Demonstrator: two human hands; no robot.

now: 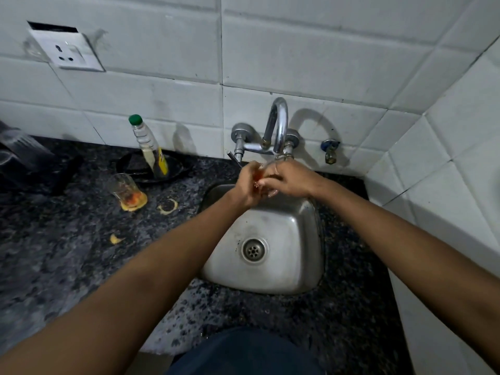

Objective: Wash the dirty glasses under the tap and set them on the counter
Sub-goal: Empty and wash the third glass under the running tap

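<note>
Glass [260, 177] under tap [278, 125], orientation unclear; gripped by left hand [247, 185] & right hand [288, 181]; second glass [125, 189] upright on counter [67, 253].

Single head-worn wide-angle view, looking forward and steeply down, close over the sink [297, 269] and dark counter [67, 253]; tiled wall [324, 58] fills the top. No second view.

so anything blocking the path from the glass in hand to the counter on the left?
Nothing blocks it. Both hands, left hand and right hand, hold the glass under the tap; the counter holds only a dirty glass and peel scraps.
</note>
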